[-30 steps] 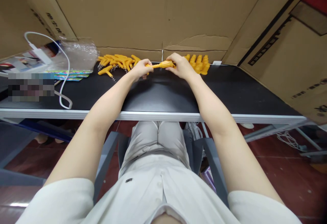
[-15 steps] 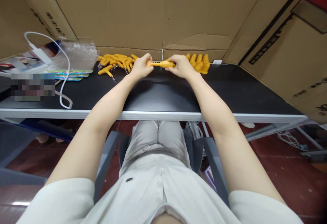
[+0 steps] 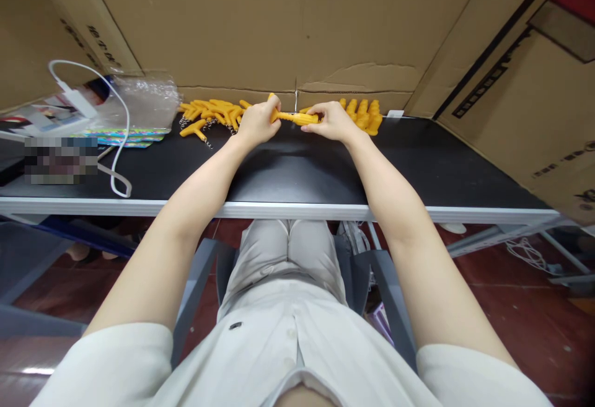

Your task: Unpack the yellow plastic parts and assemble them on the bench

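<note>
Both hands have risen slightly, left hand and right hand pinching the yellow piece closed between their fingers.

I see an orange-yellow part, same colour as both piles. Black tabletop with silver edge, brown cardboard, white cable, rainbow-patterned packets, dark red floor.

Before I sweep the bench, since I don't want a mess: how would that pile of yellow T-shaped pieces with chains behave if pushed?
The pile of yellow T-shaped pieces would probably slide loosely and scatter. Their chains look limp and could tangle. The pieces look like light, stiff plastic.
</note>
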Motion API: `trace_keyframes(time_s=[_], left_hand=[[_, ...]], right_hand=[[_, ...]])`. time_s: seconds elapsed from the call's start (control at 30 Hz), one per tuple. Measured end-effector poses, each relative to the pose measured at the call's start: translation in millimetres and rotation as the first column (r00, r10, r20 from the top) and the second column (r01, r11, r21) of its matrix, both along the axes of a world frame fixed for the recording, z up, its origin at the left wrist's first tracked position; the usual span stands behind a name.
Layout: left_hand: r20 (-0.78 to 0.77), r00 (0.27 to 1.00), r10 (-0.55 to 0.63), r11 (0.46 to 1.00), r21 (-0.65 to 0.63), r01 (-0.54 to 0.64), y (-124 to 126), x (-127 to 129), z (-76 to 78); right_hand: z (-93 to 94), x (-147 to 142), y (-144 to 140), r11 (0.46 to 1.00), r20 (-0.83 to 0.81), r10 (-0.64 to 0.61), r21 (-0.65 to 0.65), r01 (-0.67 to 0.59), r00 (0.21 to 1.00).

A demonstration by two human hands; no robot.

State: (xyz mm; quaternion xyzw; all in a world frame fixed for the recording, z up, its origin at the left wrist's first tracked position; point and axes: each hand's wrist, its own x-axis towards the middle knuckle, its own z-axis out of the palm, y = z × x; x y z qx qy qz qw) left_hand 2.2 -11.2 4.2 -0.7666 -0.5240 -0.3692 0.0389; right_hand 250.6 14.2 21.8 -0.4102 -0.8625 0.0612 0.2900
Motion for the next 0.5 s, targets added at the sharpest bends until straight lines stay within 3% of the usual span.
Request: trace_keyframes(time_s=[0.27,0.5], left_hand=[[0.044,0.998,0.044,0.995,-0.095,-0.039,-6.4,6.7,2.4],[0.127,0.992,0.015,0.995,-0.097,-0.003,1.8,4.2,-4.1]], right_hand=[[-3.4,3.1,3.8,0.999,-0.001,0.01,0.03,-0.01,1.0],[-9.6,1.6,12.5,0.987,0.061,0.028,0.159,-0.037,0.998]])
